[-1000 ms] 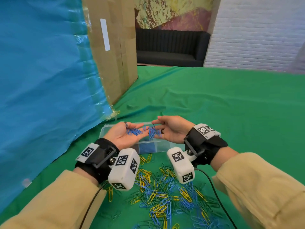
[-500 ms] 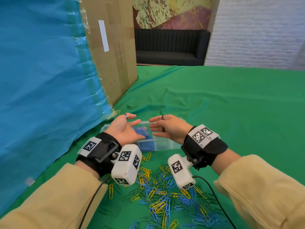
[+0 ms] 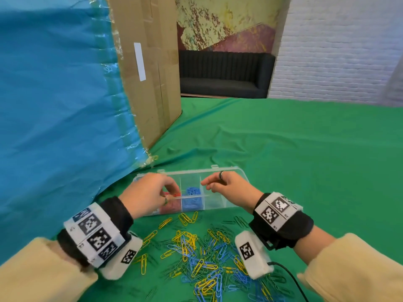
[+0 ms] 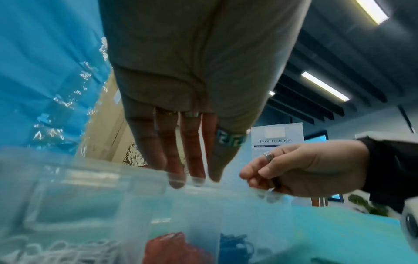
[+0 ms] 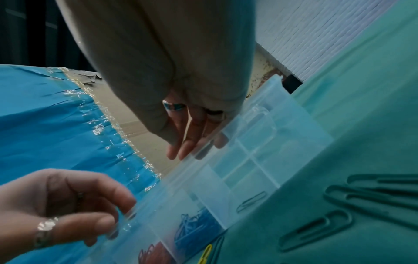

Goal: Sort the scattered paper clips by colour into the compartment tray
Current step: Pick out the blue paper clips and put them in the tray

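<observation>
A clear compartment tray (image 3: 226, 171) lies on the green cloth. Blue clips (image 3: 192, 198) fill its middle compartments and red clips (image 3: 171, 207) the one to their left. My left hand (image 3: 172, 190) is palm down over the tray's left half, fingertips (image 4: 176, 182) straight and dipped at the rim above the red clips, with nothing seen in them. Over the tray's right half hovers my right hand (image 3: 206, 185), fingers (image 5: 181, 151) relaxed near the rim and holding nothing. A loose pile of yellow, blue and green clips (image 3: 205, 253) lies in front of the tray, between my wrists.
A tall cardboard box (image 3: 150, 68) draped with blue plastic sheet (image 3: 61, 110) stands close at the left, just behind the tray. Green cloth (image 3: 305, 162) stretches away to the right and back. A cable (image 3: 292, 277) trails from my right wrist camera.
Both hands were palm up over the tray with blue clips on them. They have turned palm down and the blue clips now lie in the tray.
</observation>
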